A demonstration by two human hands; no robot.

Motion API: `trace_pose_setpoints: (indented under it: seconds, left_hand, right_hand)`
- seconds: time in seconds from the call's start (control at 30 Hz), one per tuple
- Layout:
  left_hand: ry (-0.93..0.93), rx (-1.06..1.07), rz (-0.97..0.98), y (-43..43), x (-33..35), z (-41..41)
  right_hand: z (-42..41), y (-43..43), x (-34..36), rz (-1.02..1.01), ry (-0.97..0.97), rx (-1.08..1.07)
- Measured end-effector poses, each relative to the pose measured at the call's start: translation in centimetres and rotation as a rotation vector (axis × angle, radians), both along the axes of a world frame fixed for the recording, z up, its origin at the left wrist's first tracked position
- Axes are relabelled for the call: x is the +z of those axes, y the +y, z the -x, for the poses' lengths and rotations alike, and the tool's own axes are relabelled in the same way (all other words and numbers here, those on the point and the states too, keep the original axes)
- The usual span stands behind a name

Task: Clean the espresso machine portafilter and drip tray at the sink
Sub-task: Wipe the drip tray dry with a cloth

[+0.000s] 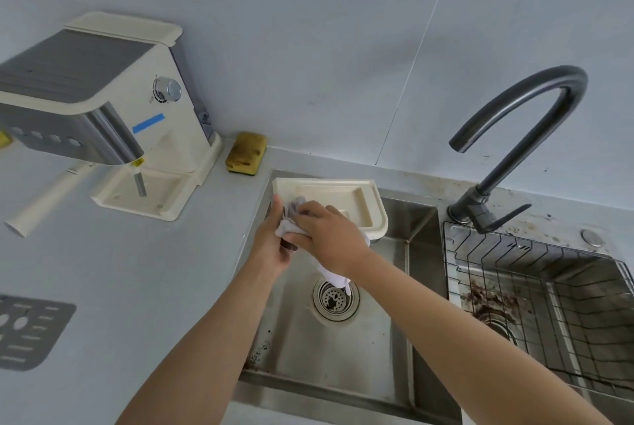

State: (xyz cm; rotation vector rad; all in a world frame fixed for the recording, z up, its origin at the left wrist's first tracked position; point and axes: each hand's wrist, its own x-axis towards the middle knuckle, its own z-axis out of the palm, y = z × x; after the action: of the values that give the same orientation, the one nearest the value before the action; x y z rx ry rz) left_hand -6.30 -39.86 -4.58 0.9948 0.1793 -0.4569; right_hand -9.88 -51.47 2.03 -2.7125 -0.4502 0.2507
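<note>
Pale grey kitchen surface; flat grey slotted grate nearest, left. Stainless steel sink basin: left hand curled round small metal piece; right hand clutching white cloth against it. Cream plastic drip tray propped across sink's far-left corner. Beyond: cream espresso machine.

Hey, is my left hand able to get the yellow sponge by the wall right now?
Probably not as is: the left hand grips a small metal part, though the sponge sits uncovered on the counter nearby.
</note>
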Motion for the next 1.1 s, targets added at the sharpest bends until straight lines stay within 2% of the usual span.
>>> trace_pose_setpoints:
  seconds: [0.13,0.27,0.47,0.9,1.0,1.1]
  left_hand:
    - [0.026,-0.049,0.053,0.0,0.2,0.4]
    - [0.200,0.138,-0.006,-0.3,1.4,0.9]
    - [0.270,0.241,-0.124,0.2,2.2,0.8]
    - [0.292,0.196,-0.100,1.2,1.6,1.5]
    - [0.269,0.152,-0.126,1.1,1.3,1.6]
    - [0.229,0.087,-0.148,0.3,1.3,1.7]
  right_hand:
    - [0.6,-1.5,-0.5,-0.050,0.021,0.033]
    - [1.1,-3.5,-1.3,-0.070,0.007,-0.028]
    - [1.7,-7.2,-1.7,-0.040,-0.017,-0.111]
    - [0.5,-12.2,-1.8,0.035,0.031,-0.179]
    - [-0.2,-12.3,-0.6,0.005,-0.032,-0.220]
    - [-0.9,-10.6,0.5,-0.038,-0.184,-0.112]
